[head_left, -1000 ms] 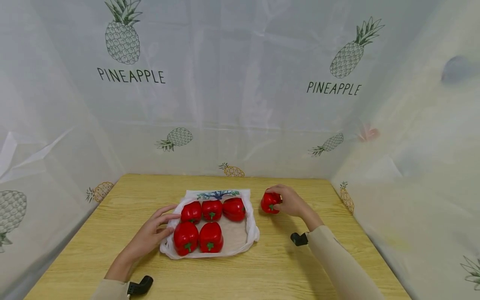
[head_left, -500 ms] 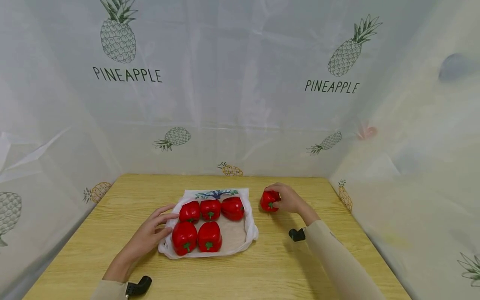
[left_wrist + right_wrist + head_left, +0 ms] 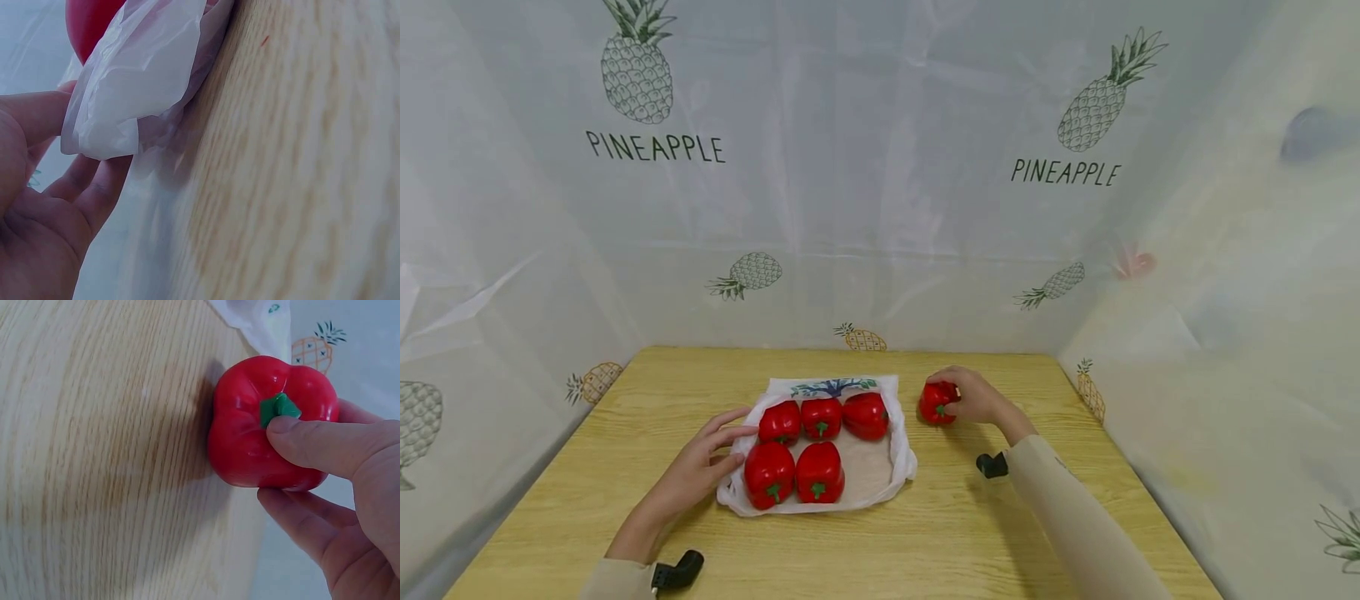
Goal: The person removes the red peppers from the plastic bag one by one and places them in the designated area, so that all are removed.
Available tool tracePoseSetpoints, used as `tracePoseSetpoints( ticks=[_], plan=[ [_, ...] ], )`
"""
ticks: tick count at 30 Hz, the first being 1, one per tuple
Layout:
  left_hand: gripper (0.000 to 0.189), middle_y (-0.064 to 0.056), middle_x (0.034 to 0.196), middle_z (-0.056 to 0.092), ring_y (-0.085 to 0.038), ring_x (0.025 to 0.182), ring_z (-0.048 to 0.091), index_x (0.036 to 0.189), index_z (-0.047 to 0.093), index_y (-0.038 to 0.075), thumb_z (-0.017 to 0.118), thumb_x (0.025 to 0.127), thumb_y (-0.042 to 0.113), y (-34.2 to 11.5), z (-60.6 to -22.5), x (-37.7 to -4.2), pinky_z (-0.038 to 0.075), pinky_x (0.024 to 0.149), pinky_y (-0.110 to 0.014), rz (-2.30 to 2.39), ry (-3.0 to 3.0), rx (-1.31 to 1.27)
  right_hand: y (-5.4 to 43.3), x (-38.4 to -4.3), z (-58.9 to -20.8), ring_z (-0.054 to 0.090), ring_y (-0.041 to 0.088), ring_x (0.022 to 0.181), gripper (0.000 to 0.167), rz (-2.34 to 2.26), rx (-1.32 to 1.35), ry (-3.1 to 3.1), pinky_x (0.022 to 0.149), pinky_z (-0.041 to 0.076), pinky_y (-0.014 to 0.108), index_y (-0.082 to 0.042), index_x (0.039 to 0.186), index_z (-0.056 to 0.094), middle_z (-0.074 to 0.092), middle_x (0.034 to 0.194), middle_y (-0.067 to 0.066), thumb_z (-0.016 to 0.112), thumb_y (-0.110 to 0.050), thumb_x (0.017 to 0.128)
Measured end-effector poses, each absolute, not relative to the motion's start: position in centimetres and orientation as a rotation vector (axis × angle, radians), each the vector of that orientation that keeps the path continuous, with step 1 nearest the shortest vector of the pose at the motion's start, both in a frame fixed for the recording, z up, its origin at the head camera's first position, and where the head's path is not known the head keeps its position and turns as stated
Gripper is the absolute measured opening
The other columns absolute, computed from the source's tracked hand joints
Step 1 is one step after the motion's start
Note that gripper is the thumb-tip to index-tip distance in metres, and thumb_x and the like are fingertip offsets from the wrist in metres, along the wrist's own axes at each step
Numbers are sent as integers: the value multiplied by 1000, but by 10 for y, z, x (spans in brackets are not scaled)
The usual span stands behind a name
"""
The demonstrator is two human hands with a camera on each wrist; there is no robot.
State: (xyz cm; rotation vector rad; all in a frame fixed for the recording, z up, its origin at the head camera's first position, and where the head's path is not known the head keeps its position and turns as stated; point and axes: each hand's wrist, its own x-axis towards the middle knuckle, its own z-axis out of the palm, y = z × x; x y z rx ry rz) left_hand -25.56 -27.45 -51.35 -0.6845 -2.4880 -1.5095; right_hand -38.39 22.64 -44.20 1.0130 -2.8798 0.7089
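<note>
My right hand (image 3: 973, 398) grips a red bell pepper (image 3: 240, 450) at the right of the table, thumb pressed beside its green stem and fingers round the far side. Along the left rim of a white plastic bag (image 3: 904, 479), my left hand (image 3: 696, 471) holds the edge between thumb and fingers. The left wrist view shows the bag's crumpled plastic (image 3: 137, 81) covering those fingertips. Inside the rolled-down bag sit several more red bell peppers, three in the back row and two in front, such as this front-left pepper (image 3: 769, 475). Bare bag floor shows at the front right.
The wooden table (image 3: 925, 550) bears the bag near its middle. White curtains with a pineapple print (image 3: 636, 79) hang behind the table and along both sides. A black wrist mount (image 3: 679, 571) sticks out at the left cuff, another mount (image 3: 992, 465) at the right.
</note>
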Motion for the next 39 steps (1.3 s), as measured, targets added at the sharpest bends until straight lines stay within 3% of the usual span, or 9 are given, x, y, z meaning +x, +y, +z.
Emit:
tracePoseSetpoints(
  ticks=[7,12,20,23,27,30,35,39],
  plan=[
    [37,-10,165,40,-33,143,44,136,71,12,70,100,2,-274,-513,-256,45,103,-15,-1498,-2501,-671,228,-386,-440,60,42,127,52,727,960,-2938,101,55,56,-2,142,63,63,143,21,76,6,93],
    [36,-8,165,40,-36,140,48,136,72,13,71,101,5,-274,-512,-256,46,102,-15,-1516,-2518,-651,228,-386,-439,59,42,128,52,738,962,-2960,101,56,56,-2,144,62,61,145,21,74,6,95],
    [35,-7,166,39,-38,146,39,136,72,11,70,101,5,-274,-511,-255,45,103,-14,-1529,-2516,-659,231,-383,-435,57,44,131,55,769,1005,-2967,104,53,59,0,146,59,59,148,22,73,9,94],
    [35,-7,165,40,-38,146,39,136,71,11,70,101,5,-274,-511,-255,44,103,-14,-1529,-2513,-661,232,-384,-434,57,45,132,58,766,1039,-2966,105,52,59,1,148,58,58,149,22,73,11,93],
    [35,-6,166,39,-18,145,42,136,71,10,71,101,5,-276,-512,-256,43,104,-13,-1541,-2527,-633,232,-384,-433,53,47,138,60,737,1071,-2965,107,51,60,0,150,56,54,154,23,72,11,93],
    [36,-4,166,39,-13,141,46,136,71,10,71,101,6,-276,-513,-256,43,103,-13,-1550,-2535,-616,233,-383,-431,48,49,142,61,763,1073,-2972,108,49,62,-1,151,56,51,157,25,71,10,94],
    [35,-9,165,40,-35,138,51,136,71,8,71,101,3,-274,-512,-255,46,101,-14,-1527,-2511,-649,234,-382,-424,44,51,145,58,745,1065,-2960,112,43,67,-2,151,57,48,159,26,72,6,96],
    [35,-11,164,40,-42,134,53,135,71,7,71,100,2,-274,-512,-254,49,99,-15,-1527,-2499,-660,232,-380,-419,40,50,148,56,702,1056,-2932,115,38,67,-5,149,59,46,160,26,74,0,96]
  ],
)
